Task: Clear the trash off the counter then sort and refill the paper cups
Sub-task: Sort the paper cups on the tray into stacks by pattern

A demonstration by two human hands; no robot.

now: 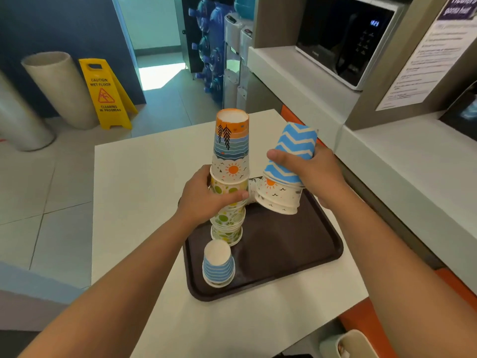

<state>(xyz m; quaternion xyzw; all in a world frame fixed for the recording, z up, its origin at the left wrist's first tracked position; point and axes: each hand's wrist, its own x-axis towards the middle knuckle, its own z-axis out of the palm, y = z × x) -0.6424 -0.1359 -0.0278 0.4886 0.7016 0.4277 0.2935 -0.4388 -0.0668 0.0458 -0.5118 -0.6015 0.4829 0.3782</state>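
A tall stack of upside-down paper cups [230,156] stands on the dark brown tray [296,249]; its top cup is orange with a sunset print, the lower ones green-dotted. My left hand [206,200] grips this stack at its middle. My right hand [312,174] holds a second, tilted stack: a blue zigzag cup [294,148] over a white sun-print cup [280,197], lifted above the tray's far side. A short stack of blue-striped cups [219,263] stands upside down at the tray's near left corner.
The tray lies on a white counter [142,192] whose left edge drops to a tiled floor. A yellow wet-floor sign [105,94] and grey bins stand beyond. A microwave [346,40] sits on the shelf at right. A bin [346,343] is at the bottom right.
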